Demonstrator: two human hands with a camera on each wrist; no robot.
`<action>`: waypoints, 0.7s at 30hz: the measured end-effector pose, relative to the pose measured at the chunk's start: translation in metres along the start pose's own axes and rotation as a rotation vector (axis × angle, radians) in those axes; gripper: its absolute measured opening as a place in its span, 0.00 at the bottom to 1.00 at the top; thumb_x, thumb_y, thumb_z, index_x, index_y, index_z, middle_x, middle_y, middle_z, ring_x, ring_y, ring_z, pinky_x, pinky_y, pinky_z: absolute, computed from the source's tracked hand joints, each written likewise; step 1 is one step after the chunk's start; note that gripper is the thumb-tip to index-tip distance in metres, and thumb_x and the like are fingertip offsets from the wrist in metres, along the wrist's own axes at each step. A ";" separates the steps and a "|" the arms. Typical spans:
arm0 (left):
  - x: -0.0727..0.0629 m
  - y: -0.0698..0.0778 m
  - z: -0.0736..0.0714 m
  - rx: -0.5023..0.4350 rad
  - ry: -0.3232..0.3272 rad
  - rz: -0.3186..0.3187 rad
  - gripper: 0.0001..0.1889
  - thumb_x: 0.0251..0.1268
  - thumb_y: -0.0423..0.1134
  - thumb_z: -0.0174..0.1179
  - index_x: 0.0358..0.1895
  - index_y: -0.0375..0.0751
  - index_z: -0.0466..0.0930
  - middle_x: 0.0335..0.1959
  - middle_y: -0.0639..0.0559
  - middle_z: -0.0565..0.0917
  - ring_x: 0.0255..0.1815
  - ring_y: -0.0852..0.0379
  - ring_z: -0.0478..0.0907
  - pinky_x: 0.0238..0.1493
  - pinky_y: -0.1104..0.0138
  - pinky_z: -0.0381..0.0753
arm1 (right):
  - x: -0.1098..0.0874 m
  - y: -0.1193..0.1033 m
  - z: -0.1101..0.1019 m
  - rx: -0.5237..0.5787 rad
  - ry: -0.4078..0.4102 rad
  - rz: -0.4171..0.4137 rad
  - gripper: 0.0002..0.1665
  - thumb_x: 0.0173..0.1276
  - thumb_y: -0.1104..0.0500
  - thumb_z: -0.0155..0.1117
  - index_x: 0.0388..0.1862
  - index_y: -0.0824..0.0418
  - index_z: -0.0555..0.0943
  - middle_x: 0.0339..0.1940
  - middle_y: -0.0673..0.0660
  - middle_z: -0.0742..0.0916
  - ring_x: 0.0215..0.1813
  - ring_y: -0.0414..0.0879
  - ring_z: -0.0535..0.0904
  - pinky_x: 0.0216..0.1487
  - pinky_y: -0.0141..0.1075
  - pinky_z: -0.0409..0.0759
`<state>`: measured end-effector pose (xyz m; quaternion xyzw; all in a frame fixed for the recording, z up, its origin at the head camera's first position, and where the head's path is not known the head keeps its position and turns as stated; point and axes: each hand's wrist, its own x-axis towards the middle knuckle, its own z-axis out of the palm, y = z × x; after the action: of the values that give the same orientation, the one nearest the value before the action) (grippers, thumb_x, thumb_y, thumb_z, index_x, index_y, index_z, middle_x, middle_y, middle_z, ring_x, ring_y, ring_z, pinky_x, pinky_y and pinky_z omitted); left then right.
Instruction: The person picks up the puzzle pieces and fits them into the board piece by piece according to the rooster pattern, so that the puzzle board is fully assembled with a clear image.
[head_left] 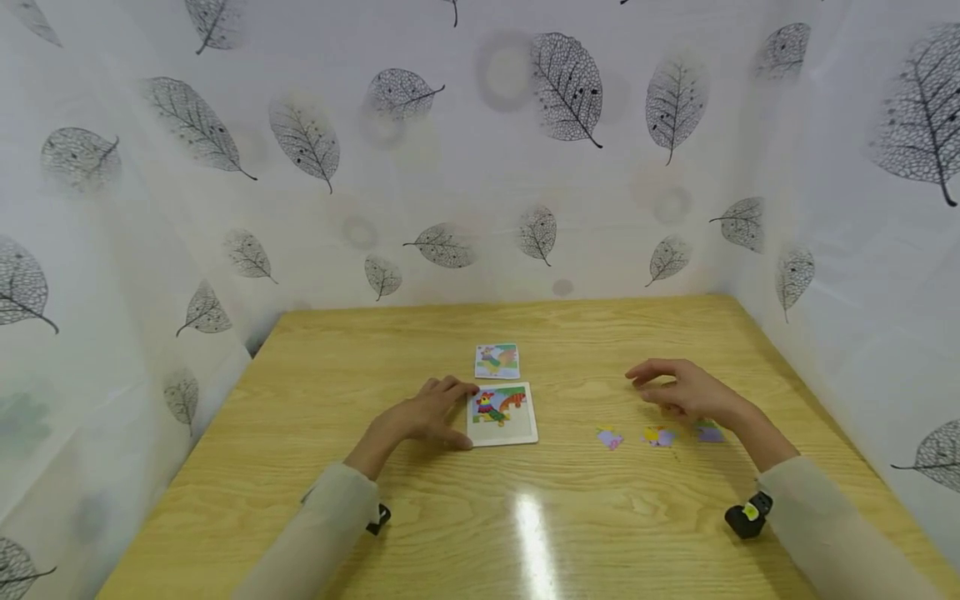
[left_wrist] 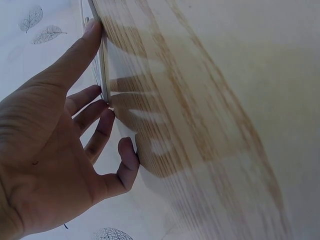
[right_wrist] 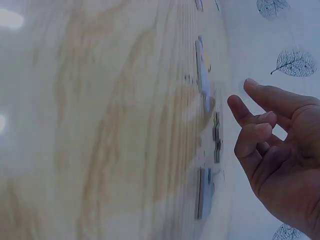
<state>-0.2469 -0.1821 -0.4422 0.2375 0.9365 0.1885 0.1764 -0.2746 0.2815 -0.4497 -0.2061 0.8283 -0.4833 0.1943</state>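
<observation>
A square jigsaw board point(head_left: 504, 431) with a pale frame lies mid-table, its upper part filled with a colourful rooster picture and its lower part bare. My left hand point(head_left: 426, 417) rests at the board's left side, thumb by the near corner and fingertips by the far one. In the left wrist view, the thumb and fingertips of this hand point(left_wrist: 55, 135) touch the board's edge point(left_wrist: 104, 75). My right hand point(head_left: 686, 390) hovers over the loose jigsaw pieces point(head_left: 658, 436), fingers loosely bent and nothing between them. In the right wrist view, a thick piece point(right_wrist: 205, 195) lies below that hand point(right_wrist: 285, 145).
Just behind the board lies a picture card point(head_left: 497, 361) with a paler rooster. Another jigsaw piece point(head_left: 610, 438) is the leftmost of the row, and a purple-green one point(head_left: 708, 432) lies beside the right wrist. A leaf-patterned curtain point(head_left: 480, 183) encloses the wooden table point(head_left: 360, 350).
</observation>
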 end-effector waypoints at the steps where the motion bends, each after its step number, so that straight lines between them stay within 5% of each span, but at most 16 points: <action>1: 0.000 0.000 0.000 -0.002 0.000 0.000 0.49 0.57 0.54 0.78 0.79 0.47 0.62 0.73 0.45 0.67 0.65 0.45 0.64 0.68 0.42 0.71 | -0.004 0.002 -0.003 -0.010 0.009 0.006 0.25 0.79 0.62 0.61 0.71 0.70 0.73 0.65 0.75 0.77 0.18 0.42 0.63 0.17 0.37 0.66; 14: 0.000 0.001 -0.001 -0.008 0.002 -0.011 0.49 0.58 0.55 0.77 0.80 0.48 0.62 0.74 0.46 0.66 0.67 0.44 0.63 0.69 0.41 0.71 | -0.027 0.023 -0.023 -0.031 0.054 0.007 0.26 0.69 0.70 0.66 0.67 0.68 0.77 0.64 0.74 0.79 0.19 0.39 0.65 0.17 0.36 0.70; 21: 0.000 0.001 -0.001 -0.014 -0.006 -0.014 0.49 0.58 0.55 0.77 0.80 0.49 0.61 0.74 0.46 0.65 0.68 0.44 0.63 0.70 0.41 0.70 | -0.026 0.026 -0.024 -0.067 0.031 -0.034 0.23 0.71 0.71 0.65 0.65 0.70 0.78 0.62 0.75 0.79 0.29 0.42 0.74 0.26 0.35 0.74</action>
<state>-0.2470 -0.1814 -0.4408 0.2301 0.9363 0.1928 0.1823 -0.2695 0.3236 -0.4582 -0.2191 0.8432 -0.4618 0.1662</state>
